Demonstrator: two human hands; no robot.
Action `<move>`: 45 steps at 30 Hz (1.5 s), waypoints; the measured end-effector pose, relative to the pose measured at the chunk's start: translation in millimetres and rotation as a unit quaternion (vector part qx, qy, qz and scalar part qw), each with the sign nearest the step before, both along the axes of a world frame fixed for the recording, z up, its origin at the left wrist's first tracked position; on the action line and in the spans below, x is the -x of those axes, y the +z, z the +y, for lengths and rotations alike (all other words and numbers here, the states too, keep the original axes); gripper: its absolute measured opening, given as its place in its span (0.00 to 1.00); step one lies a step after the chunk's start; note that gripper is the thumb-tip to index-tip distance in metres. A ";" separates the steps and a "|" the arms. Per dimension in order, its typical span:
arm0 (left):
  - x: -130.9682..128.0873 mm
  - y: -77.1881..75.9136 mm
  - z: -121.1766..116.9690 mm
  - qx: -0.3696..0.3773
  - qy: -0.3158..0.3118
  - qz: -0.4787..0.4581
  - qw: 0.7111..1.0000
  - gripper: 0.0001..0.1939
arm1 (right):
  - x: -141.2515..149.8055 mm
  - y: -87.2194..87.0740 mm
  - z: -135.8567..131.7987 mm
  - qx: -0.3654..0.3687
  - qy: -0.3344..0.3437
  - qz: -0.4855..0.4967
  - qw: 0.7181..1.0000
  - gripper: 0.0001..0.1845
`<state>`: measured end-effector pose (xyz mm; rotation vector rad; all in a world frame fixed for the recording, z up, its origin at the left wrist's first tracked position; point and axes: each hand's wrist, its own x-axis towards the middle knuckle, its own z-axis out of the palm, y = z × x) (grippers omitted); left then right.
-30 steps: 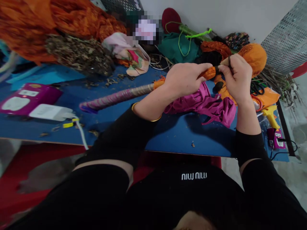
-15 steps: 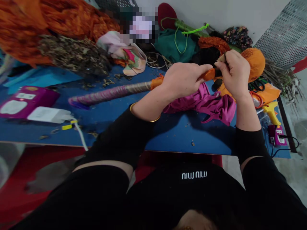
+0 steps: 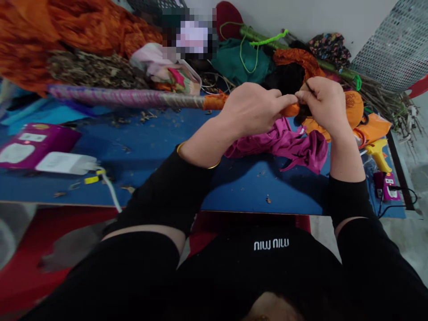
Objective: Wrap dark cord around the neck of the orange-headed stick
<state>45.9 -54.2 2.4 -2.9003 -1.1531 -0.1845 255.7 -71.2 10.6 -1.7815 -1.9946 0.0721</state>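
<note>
Purple-and-grey rod (image 3: 117, 97) with orange section (image 3: 214, 102)

White "MIU MIU" txt (image 3: 271, 244), upside down, on blk top (image 3: 264, 269); label (image 3: 40, 126) on purple box (image 3: 25, 140) too small to read.

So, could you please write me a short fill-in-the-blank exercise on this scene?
The left hand holds the wrapped stick, whose wrapping right beside that hand is coloured ____.
The table has a ____ top.
The pistol-shaped tool near the table's right end is coloured ____.
The white lettering on the black shirt reads ____.

Missing words: orange; blue; yellow; MIU MIU.
</note>
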 end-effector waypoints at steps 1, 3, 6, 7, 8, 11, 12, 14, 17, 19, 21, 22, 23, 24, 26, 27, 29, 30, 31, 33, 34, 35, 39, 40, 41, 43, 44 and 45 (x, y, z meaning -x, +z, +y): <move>-0.3 0.1 -0.4 0.000 -0.002 0.001 1.000 0.33 | -0.9 -1.8 1.1 0.004 0.004 0.013 1.000 0.23; -0.9 -0.2 -1.3 -0.004 -0.003 0.004 1.000 0.32 | -2.0 -4.2 2.3 0.011 0.007 0.036 0.999 0.24; -1.3 -1.9 -1.4 -0.022 -0.010 0.012 1.000 0.33 | -2.1 -5.0 2.7 0.015 0.006 0.054 0.998 0.25; -1.3 -2.9 -1.0 -0.028 -0.015 0.010 0.999 0.34 | -2.0 -5.0 2.7 0.019 0.007 0.056 0.998 0.25; -1.2 -4.1 -0.3 -0.033 -0.023 0.008 0.999 0.34 | -1.9 -5.2 2.8 0.021 0.008 0.056 0.998 0.26; -1.1 -7.8 2.4 -0.040 -0.043 -0.001 0.998 0.33 | -1.5 -6.7 3.8 0.033 0.013 0.065 0.997 0.26; -1.1 -8.8 3.1 -0.042 -0.046 0.000 0.998 0.33 | -1.4 -7.7 4.4 0.033 0.009 0.070 0.997 0.26; -1.2 -9.5 3.7 -0.049 -0.039 0.012 0.998 0.33 | -1.4 -9.5 5.5 0.025 0.007 0.083 0.996 0.25; -0.9 -7.6 3.3 -0.062 -0.022 0.029 0.997 0.33 | -2.1 -9.4 4.8 -0.020 0.030 0.118 0.992 0.20; 0.3 -4.8 3.2 -0.062 -0.017 0.018 0.998 0.34 | -3.5 -5.1 1.3 -0.065 0.058 0.166 0.982 0.14; 2.5 -1.7 3.6 -0.054 -0.017 0.005 0.998 0.34 | -6.2 2.6 -4.7 -0.089 0.070 0.236 0.965 0.09; 3.9 -0.1 4.0 -0.049 -0.014 0.002 0.999 0.34 | -8.5 7.2 -8.3 -0.086 0.067 0.274 0.956 0.09; 5.4 1.3 4.4 -0.044 -0.009 0.000 0.999 0.34 | -11.8 12.1 -12.0 -0.070 0.061 0.305 0.948 0.09; 6.9 2.6 4.8 -0.040 -0.005 -0.002 0.999 0.34 | -16.0 16.9 -15.6 -0.047 0.055 0.328 0.942 0.10; 9.8 4.7 5.6 -0.035 0.011 -0.005 0.999 0.33 | -27.7 25.1 -21.8 -0.019 0.048 0.355 0.933 0.11; 11.0 5.5 6.0 -0.034 0.020 -0.006 0.999 0.32 | -34.6 28.2 -24.1 -0.018 0.050 0.369 0.928 0.11; 13.1 6.3 7.2 -0.032 0.033 -0.010 0.999 0.32 | -49.1 32.7 -26.8 -0.036 0.051 0.394 0.917 0.11; 13.9 6.3 8.1 -0.032 0.033 -0.014 0.999 0.32 | -55.7 34.1 -27.3 -0.050 0.043 0.398 0.915 0.13; 14.6 6.0 9.1 -0.032 0.032 -0.018 0.999 0.32 | -61.5 35.1 -27.2 -0.065 0.026 0.395 0.916 0.15; 15.7 5.1 11.7 -0.030 0.017 -0.028 0.999 0.32 | -69.7 36.0 -25.3 -0.093 -0.025 0.375 0.922 0.19; 16.3 4.7 12.9 -0.022 0.010 -0.035 0.999 0.32 | -72.3 35.8 -23.5 -0.105 -0.053 0.370 0.921 0.20; 17.0 4.5 14.0 -0.010 0.004 -0.046 0.999 0.33 | -74.2 35.0 -21.3 -0.114 -0.077 0.376 0.916 0.21; 23.1 7.3 16.1 0.046 0.002 -0.080 0.996 0.33 | -82.7 26.2 -8.7 -0.106 -0.106 0.444 0.883 0.21; 25.6 8.8 16.3 0.052 0.007 -0.083 0.995 0.33 | -86.7 23.0 -5.2 -0.100 -0.102 0.457 0.878 0.20; 28.5 10.3 16.6 0.057 0.012 -0.088 0.994 0.32 | -91.6 19.8 -1.9 -0.099 -0.097 0.467 0.874 0.18; 34.9 13.2 17.6 0.069 0.019 -0.118 0.990 0.32 | -103.5 13.7 3.7 -0.117 -0.083 0.475 0.868 0.11; 38.3 14.6 18.1 0.077 0.016 -0.143 0.987 0.32 | -109.7 11.1 5.6 -0.131 -0.076 0.474 0.868 0.10; 41.5 16.1 18.4 0.087 0.007 -0.176 0.981 0.32 | -115.4 9.0 7.0 -0.147 -0.070 0.470 0.867 0.13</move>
